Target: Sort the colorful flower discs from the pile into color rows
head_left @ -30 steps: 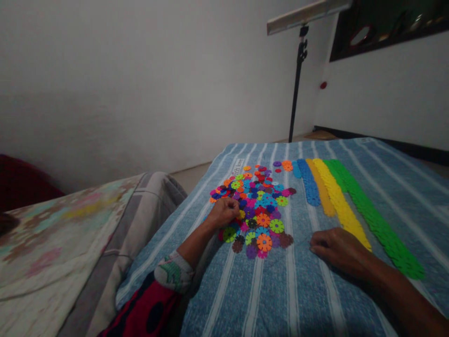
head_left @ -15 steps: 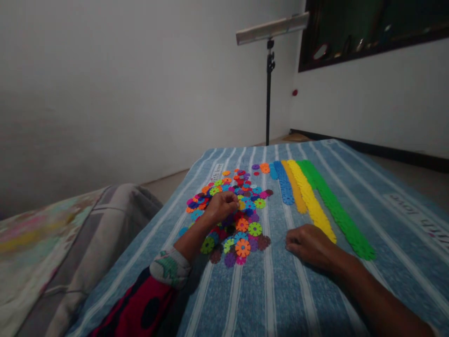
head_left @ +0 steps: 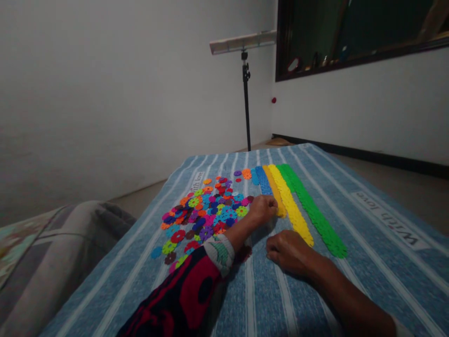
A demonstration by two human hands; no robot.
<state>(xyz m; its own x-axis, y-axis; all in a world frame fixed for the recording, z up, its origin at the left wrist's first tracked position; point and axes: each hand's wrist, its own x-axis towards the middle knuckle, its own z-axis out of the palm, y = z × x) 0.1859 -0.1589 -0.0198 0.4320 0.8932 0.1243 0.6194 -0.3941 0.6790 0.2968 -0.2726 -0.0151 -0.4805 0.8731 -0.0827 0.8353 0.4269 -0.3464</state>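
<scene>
My left hand (head_left: 261, 209) is closed in a pinch at the near end of a golden-yellow row (head_left: 275, 189) of overlapping flower-shaped plastic discs. A golden-yellow disc seems to be at its fingertips, mostly hidden by them. My right hand (head_left: 289, 252) rests curled on the cloth, just nearer to me; whatever its fingers may hold is hidden. Left of the hands spreads a pile of mixed-colour discs (head_left: 192, 215), partly covered by my left forearm. Further rows lie alongside: blue (head_left: 264, 180), bright yellow (head_left: 293, 210) and green (head_left: 315, 215).
A striped blue cloth (head_left: 354, 290) covers the surface. Short light-blue (head_left: 255, 177) and orange groups (head_left: 246, 173) and a purple disc (head_left: 237, 173) lie at the back. Behind stands a lamp on a black pole (head_left: 247, 107). Grey bedding (head_left: 80, 248) is at left.
My left hand has moved right from the pile to the golden-yellow row, with a golden-yellow disc apparently in its pinch. My right hand stays curled on the cloth. The view has shifted right.
</scene>
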